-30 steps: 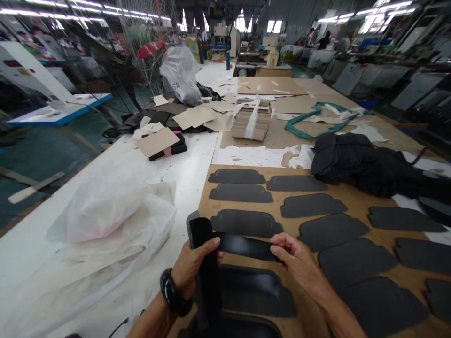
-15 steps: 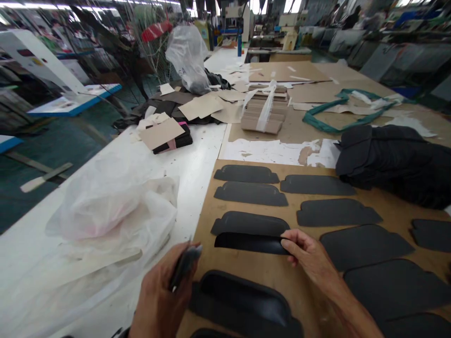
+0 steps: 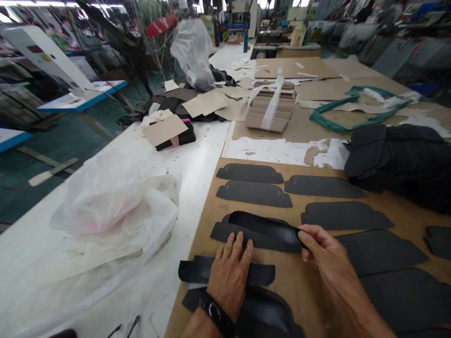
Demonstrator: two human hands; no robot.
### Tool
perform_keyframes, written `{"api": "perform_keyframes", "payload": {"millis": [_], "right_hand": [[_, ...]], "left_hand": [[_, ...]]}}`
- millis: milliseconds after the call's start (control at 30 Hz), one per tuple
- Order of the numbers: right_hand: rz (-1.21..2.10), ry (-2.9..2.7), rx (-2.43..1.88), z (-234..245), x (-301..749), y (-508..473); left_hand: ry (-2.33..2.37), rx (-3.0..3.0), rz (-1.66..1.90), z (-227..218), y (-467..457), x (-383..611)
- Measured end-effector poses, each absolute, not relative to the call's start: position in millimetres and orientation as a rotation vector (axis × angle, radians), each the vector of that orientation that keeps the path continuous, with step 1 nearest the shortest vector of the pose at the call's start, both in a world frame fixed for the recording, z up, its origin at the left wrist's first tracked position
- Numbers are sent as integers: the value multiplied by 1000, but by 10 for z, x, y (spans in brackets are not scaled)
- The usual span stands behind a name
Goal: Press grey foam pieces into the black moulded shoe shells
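My right hand pinches the right end of a glossy black curved strip. The strip lies over a flat dark grey panel with stepped ends. My left hand, a black band on its wrist, lies flat with fingers spread; its fingertips reach the near edge of that panel. Under the left hand is another black piece, partly hidden by it. Nearer me, a further glossy black piece rests on a dark panel, also partly covered by my left arm.
Several similar grey panels lie in rows on the brown board. At right is a heap of black pieces. Crumpled clear plastic covers the white table at left. Tied brown card stands farther back.
My left hand has moved right, let go of a dark object, and flattened out near the panel. My right hand has shifted the strip up over the panel. The view has moved slightly.
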State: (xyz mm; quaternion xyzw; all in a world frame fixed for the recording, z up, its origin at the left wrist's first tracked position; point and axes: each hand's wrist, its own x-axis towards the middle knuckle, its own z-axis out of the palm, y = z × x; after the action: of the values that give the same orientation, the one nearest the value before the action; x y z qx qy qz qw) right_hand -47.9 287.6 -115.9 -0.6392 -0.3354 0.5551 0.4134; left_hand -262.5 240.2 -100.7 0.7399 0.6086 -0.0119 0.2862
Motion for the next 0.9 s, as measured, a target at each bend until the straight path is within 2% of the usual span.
{"api": "perform_keyframes", "payload": {"millis": [267, 467, 600, 900], "right_hand": [[1395, -955, -1737, -1229, -550, 2471], [1339, -957, -1862, -1236, -562, 2287], [1369, -987, -1892, -1263, -556, 2272], [1332, -1063, -1982, -1315, -578, 2367]], "left_hand": [[1667, 2118, -54, -1153, 1837, -2691], [1654, 2595, 244, -1139, 1655, -2917], [1767, 2676, 355, -1080, 1701, -2920], [1776, 2599, 228, -1208, 1744, -2871]]}}
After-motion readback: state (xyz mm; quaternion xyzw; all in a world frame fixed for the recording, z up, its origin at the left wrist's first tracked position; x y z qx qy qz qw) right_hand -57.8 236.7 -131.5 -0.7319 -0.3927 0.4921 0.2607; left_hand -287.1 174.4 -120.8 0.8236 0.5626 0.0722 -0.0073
